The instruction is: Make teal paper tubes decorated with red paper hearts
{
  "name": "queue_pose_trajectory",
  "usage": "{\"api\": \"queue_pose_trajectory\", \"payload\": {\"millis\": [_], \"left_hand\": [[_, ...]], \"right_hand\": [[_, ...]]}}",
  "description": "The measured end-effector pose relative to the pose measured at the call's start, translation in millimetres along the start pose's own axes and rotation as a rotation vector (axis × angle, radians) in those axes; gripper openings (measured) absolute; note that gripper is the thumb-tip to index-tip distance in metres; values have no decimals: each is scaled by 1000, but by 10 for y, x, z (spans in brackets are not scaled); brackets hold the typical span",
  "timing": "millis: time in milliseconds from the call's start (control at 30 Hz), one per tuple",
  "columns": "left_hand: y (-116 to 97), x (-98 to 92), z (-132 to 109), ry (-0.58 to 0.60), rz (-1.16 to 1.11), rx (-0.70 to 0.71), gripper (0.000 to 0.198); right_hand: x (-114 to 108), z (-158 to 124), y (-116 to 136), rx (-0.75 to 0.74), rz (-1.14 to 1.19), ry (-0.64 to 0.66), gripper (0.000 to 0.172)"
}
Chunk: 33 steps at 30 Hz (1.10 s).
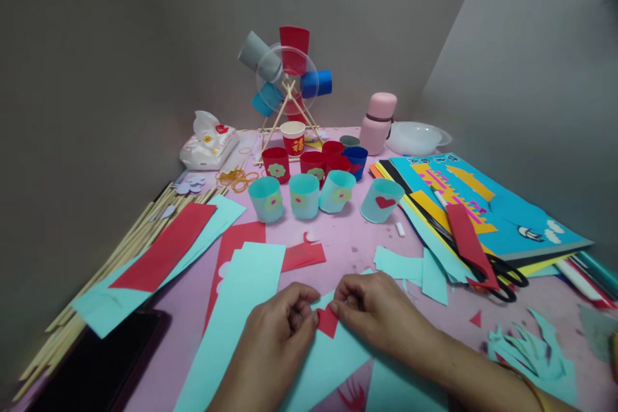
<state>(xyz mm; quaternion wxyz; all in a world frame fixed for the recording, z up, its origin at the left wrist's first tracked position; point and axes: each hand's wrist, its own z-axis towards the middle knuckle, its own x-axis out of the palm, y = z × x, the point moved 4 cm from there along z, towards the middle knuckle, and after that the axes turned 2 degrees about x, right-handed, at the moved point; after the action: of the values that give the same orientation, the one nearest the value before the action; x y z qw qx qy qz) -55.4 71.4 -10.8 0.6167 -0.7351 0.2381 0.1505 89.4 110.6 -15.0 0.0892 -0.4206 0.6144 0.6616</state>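
Between my two hands is a small red paper heart (327,322), above light-blue paper (333,360) on the pink table. The thumb and fingers of my left hand (284,328) pinch its left edge. My right hand (371,309) pinches its upper right edge. Farther back stand several light-blue paper cups; the rightmost cup (374,208) bears a red heart (385,202), while the others carry yellow-green flowers. Red cups (275,161) and a dark blue cup (356,159) are behind them.
Wooden sticks (116,238), red paper (167,248) and a dark phone (96,360) lie left. Black-handled scissors (505,280) and a blue picture sheet (521,206) lie right, near paper scraps (528,351). At the back stand a wheel model (288,80) and a pink bottle (378,125).
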Motion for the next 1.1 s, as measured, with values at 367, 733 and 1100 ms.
{"api": "queue_pose_trajectory", "payload": {"millis": [367, 733, 1100], "left_hand": [[27, 15, -8, -37, -2, 8, 16], [-5, 27, 2, -52, 62, 31, 18], [-13, 35, -8, -55, 142, 46, 21]], "right_hand": [[-9, -4, 28, -3, -6, -51, 11], [-7, -12, 24, 6, -29, -51, 10], [15, -11, 17, 6, -41, -52, 10]]}}
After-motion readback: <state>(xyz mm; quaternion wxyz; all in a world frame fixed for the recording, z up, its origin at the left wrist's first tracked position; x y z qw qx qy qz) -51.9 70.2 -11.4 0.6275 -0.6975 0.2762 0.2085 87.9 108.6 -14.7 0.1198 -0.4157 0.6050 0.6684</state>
